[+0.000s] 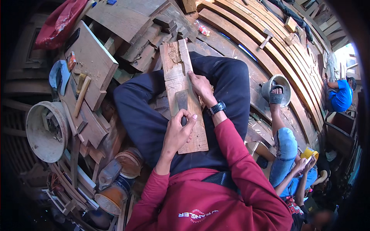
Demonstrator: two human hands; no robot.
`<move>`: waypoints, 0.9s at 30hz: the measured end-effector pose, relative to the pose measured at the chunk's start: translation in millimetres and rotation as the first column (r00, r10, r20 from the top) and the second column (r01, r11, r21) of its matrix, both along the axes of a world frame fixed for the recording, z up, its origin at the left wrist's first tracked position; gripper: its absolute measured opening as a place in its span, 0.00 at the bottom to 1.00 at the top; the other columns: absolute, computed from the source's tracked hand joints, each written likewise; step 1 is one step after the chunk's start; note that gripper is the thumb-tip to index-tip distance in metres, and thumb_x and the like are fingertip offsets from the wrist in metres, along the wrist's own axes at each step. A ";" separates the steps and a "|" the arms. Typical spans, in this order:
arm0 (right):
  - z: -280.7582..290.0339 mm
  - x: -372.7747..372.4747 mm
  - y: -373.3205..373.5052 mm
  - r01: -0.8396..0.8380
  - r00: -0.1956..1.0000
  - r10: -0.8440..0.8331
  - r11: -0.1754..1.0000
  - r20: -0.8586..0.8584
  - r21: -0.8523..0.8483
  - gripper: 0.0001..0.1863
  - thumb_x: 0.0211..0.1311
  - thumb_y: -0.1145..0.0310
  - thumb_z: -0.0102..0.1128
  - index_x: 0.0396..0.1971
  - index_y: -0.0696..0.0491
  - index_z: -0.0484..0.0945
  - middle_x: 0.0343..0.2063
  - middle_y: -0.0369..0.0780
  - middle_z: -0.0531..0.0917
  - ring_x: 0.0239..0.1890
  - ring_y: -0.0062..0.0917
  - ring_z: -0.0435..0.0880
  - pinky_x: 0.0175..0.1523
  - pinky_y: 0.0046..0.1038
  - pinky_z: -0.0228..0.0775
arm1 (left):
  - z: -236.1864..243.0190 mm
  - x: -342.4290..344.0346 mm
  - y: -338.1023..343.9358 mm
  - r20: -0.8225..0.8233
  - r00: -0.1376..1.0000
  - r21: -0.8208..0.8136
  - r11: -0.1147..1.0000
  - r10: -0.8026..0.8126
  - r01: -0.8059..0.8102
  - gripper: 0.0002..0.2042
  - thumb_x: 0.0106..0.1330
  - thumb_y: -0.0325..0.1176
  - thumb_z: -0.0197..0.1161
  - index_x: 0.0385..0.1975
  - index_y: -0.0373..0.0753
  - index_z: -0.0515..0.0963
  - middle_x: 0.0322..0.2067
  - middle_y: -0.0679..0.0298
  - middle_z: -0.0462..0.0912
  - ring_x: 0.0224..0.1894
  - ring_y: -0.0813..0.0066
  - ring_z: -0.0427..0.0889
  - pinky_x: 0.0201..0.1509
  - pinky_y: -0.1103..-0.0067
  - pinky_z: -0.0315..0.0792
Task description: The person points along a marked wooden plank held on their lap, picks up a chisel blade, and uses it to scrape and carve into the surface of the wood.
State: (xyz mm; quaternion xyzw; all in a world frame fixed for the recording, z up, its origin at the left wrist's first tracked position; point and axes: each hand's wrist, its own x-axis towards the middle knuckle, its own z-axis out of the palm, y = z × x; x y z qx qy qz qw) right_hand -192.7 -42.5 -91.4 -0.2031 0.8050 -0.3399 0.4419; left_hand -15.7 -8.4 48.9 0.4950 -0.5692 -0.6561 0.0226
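A rough, scratched wooden board (172,67) with a gouged, damaged top end lies lengthwise across my lap over dark trousers. My left hand (179,133) is closed round the dark handle of a flat metal blade (182,98), which lies over the middle of the board and points toward its far end. My right hand (198,86) grips the board's right edge above the blade, with a black watch (216,107) on that wrist.
At left are stacked planks (94,61), hand tools (81,96) and a white bucket (46,131). A hammer (266,38) lies on long timbers at upper right. A co-worker (287,161) holding something yellow sits at lower right; another person in blue (339,96) works farther right.
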 end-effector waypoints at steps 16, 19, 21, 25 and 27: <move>4.9 -0.6 0.1 -0.022 1.000 0.022 1.000 -0.009 -0.008 0.36 0.71 0.37 0.44 0.47 0.57 0.85 0.33 0.54 0.87 0.45 0.47 0.87 0.53 0.39 0.73 | -29.3 60.3 4.5 -0.302 0.447 0.692 0.516 0.842 -0.504 0.14 0.74 0.38 0.49 0.55 0.44 0.72 0.28 0.66 0.72 0.16 0.82 0.65 0.31 0.81 0.71; 4.9 0.1 -1.0 -0.026 1.000 0.026 1.000 -0.013 -0.009 0.36 0.71 0.37 0.44 0.48 0.57 0.85 0.33 0.54 0.87 0.45 0.46 0.87 0.53 0.38 0.73 | -33.8 66.2 4.3 -0.391 0.579 0.625 0.668 0.716 -0.404 0.15 0.73 0.37 0.47 0.54 0.41 0.73 0.28 0.66 0.72 0.16 0.81 0.65 0.31 0.80 0.72; 6.8 -1.0 0.4 -0.029 1.000 0.029 1.000 0.010 -0.001 0.36 0.71 0.37 0.44 0.48 0.56 0.85 0.33 0.53 0.87 0.45 0.45 0.87 0.53 0.38 0.73 | -36.1 65.1 2.3 -0.401 0.653 0.603 0.722 0.643 -0.340 0.15 0.72 0.36 0.47 0.52 0.39 0.74 0.27 0.65 0.73 0.15 0.81 0.65 0.29 0.80 0.72; 3.7 0.5 -0.4 -0.024 1.000 0.024 1.000 -0.010 -0.003 0.36 0.71 0.36 0.44 0.49 0.56 0.85 0.32 0.52 0.88 0.43 0.42 0.88 0.52 0.37 0.74 | -35.4 57.6 -7.7 -0.413 0.805 0.500 0.845 0.427 -0.192 0.16 0.68 0.32 0.45 0.44 0.30 0.77 0.28 0.59 0.78 0.13 0.78 0.69 0.23 0.76 0.74; 2.2 0.5 0.3 -0.019 1.000 0.019 1.000 -0.011 -0.001 0.36 0.71 0.36 0.44 0.48 0.56 0.85 0.31 0.51 0.87 0.42 0.41 0.87 0.52 0.37 0.74 | -31.8 51.2 -14.0 -0.398 0.830 0.453 0.870 0.390 -0.192 0.17 0.66 0.31 0.45 0.42 0.26 0.78 0.24 0.58 0.78 0.11 0.76 0.71 0.22 0.75 0.76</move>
